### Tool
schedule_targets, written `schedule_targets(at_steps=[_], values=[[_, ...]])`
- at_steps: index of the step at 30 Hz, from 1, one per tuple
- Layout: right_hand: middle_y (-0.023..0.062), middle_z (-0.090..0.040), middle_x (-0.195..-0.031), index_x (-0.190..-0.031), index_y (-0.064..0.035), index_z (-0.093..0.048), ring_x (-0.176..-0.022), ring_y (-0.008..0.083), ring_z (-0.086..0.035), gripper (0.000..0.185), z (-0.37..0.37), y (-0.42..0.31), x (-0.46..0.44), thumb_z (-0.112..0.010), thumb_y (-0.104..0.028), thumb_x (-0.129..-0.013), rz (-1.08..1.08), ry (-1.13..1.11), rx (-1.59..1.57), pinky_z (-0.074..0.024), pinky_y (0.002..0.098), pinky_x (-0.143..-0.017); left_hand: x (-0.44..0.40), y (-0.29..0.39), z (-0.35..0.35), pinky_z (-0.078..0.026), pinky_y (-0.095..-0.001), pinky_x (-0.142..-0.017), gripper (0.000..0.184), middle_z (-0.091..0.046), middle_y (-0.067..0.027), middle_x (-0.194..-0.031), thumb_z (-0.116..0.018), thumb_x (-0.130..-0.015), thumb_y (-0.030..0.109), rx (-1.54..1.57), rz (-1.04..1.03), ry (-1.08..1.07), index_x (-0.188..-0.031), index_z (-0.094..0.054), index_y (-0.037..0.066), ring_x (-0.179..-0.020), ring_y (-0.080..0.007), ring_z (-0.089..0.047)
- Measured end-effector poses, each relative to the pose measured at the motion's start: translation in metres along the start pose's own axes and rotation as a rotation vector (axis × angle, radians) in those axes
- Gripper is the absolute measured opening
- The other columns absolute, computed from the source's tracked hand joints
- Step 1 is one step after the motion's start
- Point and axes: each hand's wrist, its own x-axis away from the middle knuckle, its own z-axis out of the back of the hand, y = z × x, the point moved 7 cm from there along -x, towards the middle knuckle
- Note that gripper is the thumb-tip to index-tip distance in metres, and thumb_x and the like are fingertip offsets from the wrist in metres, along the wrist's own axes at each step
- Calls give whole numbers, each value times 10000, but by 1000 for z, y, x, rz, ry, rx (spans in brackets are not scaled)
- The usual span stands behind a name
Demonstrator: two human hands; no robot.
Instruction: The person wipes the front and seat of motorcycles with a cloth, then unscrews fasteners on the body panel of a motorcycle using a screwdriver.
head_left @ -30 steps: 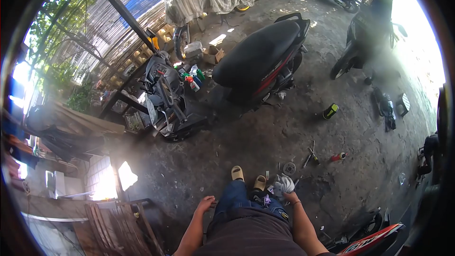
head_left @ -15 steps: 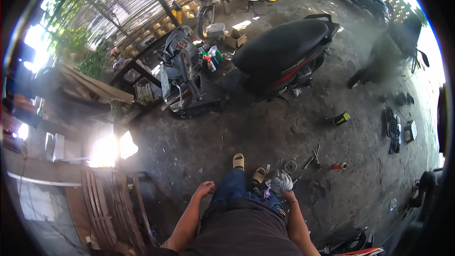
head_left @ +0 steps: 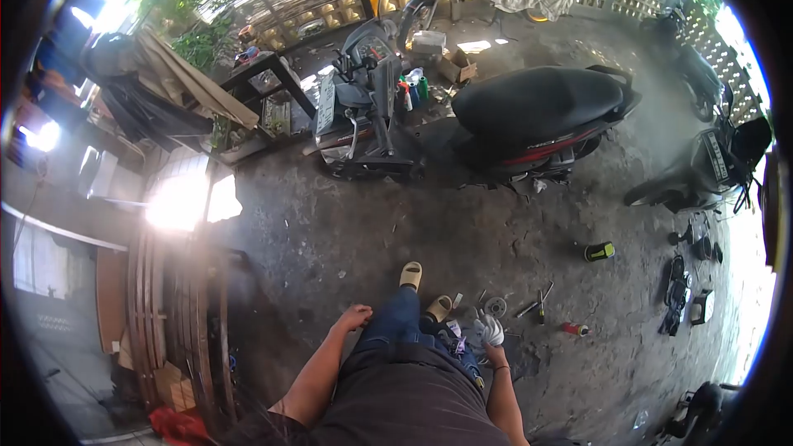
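My left hand hangs beside my left thigh with its fingers curled in, and nothing shows in it. My right hand is low at my right side, its fingers closed on a crumpled white rag. Part of that hand is covered by the rag. On the floor just past the rag lie a round metal disc and a few thin tools, among them a screwdriver. A red can lies farther right.
A black scooter stands ahead, with bottles and a cardboard box behind it. A green-and-black container lies on the concrete. Another motorbike is at the right, and a slatted wooden bench at the left.
The view has turned left, so the scooter and floor items sit differently in it. My right hand still holds the rag, and my left hand stays curled by my thigh.
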Motion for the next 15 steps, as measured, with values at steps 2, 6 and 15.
schedule_targets(at_steps=[2, 6, 15], values=[[140, -612, -1032, -1126, 57, -534, -914, 242, -598, 519, -1, -3, -5, -665, -264, -739, 83, -36, -23, -490, 361, -736, 4, 3, 0, -447, -333, -547, 418, -635, -100, -993, -571, -841, 344, 4, -7, 3, -1188, -538, 112, -750, -200, -635], [140, -571, -1088, -1209, -17, -485, -946, 297, -576, 566, -4, -1, -22, -649, -297, -746, 365, -92, -79, -500, 451, -674, -1, 0, 1, -453, -323, -547, 422, -642, -89, -998, -569, -838, 351, 1, -11, 16, -1187, -538, 116, -745, -199, -639], [154, -523, -1162, -1224, 1, -460, -991, 342, -554, 594, -4, 1, -35, -651, -293, -744, 274, -167, -83, -497, 520, -695, -4, 0, 0, -453, -321, -524, 410, -657, -60, -959, -581, -827, 353, 23, -13, 40, -1162, -558, 118, -714, -186, -637]])
